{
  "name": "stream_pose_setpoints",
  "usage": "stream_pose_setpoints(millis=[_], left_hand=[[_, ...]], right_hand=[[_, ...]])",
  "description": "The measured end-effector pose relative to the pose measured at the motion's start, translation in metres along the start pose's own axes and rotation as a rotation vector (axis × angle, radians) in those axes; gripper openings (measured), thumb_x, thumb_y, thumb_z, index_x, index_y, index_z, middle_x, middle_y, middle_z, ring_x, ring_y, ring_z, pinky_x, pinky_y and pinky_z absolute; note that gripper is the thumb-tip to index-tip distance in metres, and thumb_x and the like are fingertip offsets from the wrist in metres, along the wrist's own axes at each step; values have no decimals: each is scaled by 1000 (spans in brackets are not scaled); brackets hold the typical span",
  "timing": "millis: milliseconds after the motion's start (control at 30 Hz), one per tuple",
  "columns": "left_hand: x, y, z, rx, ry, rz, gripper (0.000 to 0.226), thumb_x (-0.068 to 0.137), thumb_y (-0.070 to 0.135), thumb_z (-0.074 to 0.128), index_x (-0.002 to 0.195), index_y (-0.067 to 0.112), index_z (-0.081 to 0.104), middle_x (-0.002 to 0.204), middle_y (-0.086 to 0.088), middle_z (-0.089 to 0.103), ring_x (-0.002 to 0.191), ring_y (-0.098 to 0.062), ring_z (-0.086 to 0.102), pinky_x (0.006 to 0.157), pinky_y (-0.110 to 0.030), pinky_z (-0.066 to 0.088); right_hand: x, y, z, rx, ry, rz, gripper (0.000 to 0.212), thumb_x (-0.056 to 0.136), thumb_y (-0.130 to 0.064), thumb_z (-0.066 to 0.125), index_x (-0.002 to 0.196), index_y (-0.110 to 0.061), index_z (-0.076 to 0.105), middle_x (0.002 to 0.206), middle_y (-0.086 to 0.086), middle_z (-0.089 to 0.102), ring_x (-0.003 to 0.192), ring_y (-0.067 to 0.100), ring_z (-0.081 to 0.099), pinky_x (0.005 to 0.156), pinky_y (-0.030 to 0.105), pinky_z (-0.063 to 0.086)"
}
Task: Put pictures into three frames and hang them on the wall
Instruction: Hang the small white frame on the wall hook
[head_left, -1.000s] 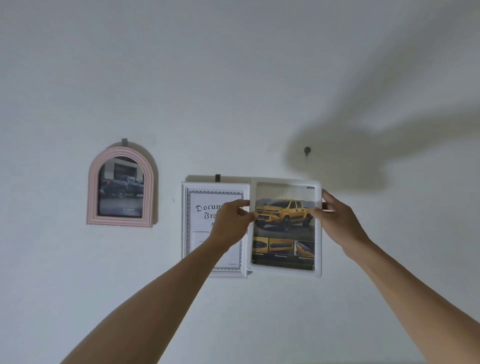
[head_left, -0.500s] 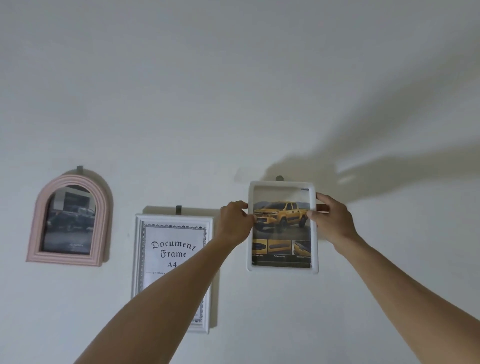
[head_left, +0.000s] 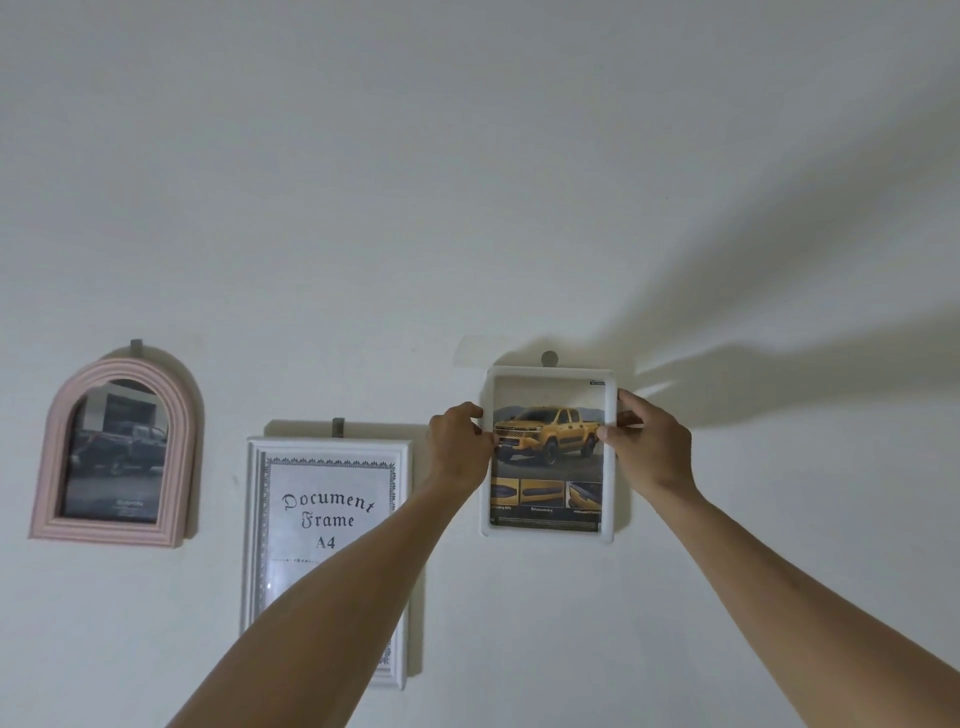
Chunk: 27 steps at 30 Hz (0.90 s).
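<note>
A small white frame (head_left: 548, 531) with a picture of a yellow pickup truck is held flat against the wall, its top edge just under a grey wall hook (head_left: 549, 358). My left hand (head_left: 460, 444) grips its left edge and my right hand (head_left: 649, 441) grips its right edge. A pink arched frame (head_left: 111, 530) with a dark truck picture hangs at the left from its own hook. A white rectangular frame (head_left: 402, 519) showing a "Document Frame A4" sheet hangs in the middle; my left forearm hides its lower right part.
The plain white wall (head_left: 467, 182) fills the view above and to the right of the frames. Shadows of my arms fall across the wall at the right. Grey hooks (head_left: 338, 427) hold the hung frames.
Both hands carried the yellow-truck frame up and to the right, off the document frame, until its top edge reached the right-hand hook. The view shifted right and upward.
</note>
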<state>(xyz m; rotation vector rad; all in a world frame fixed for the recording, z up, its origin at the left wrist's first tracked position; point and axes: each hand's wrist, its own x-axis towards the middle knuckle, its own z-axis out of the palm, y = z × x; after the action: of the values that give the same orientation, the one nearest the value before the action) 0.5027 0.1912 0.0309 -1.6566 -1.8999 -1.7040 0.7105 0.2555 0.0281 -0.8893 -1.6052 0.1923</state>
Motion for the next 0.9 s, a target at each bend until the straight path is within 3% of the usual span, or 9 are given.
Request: stream_pose_setpoints(millis=[100, 167, 333, 667, 900], left_hand=[[0, -3, 4, -6, 11, 22, 37, 88, 13, 70, 124, 8, 65, 96, -9, 74, 74, -14, 59, 61, -10, 39], [-2, -3, 5, 6, 17, 35, 36, 89, 12, 69, 124, 8, 65, 99, -10, 74, 74, -13, 59, 57, -5, 37], [-3, -1, 6, 25, 27, 26, 37, 87, 9, 68, 124, 6, 66, 100, -11, 74, 92, -24, 67, 74, -19, 43], [-5, -3, 9, 70, 35, 47, 31, 88, 10, 65, 119, 4, 66, 101, -12, 73, 95, -28, 66, 81, -34, 53], [-8, -6, 5, 52, 20, 35, 31, 83, 20, 73, 106, 0, 68, 88, -12, 72, 85, -29, 66, 76, -38, 53]], right_hand=[[-1, 6, 3, -57, 47, -8, 23, 83, -8, 73, 103, -19, 71, 84, -2, 71, 82, 22, 66, 69, 27, 49], [-2, 9, 4, -43, 62, -7, 24, 82, -9, 74, 103, -20, 71, 84, -3, 71, 83, 21, 66, 74, 31, 52], [-1, 13, 3, -2, 62, -38, 33, 85, -12, 74, 117, -18, 70, 92, -2, 70, 85, 19, 66, 79, 27, 50], [-2, 11, 3, -4, 40, -72, 31, 86, -12, 75, 116, -16, 69, 80, -6, 66, 80, 20, 65, 77, 29, 51], [-3, 9, -3, 3, 14, -54, 36, 88, -17, 75, 122, -13, 66, 97, 2, 71, 88, 21, 69, 82, 29, 53]])
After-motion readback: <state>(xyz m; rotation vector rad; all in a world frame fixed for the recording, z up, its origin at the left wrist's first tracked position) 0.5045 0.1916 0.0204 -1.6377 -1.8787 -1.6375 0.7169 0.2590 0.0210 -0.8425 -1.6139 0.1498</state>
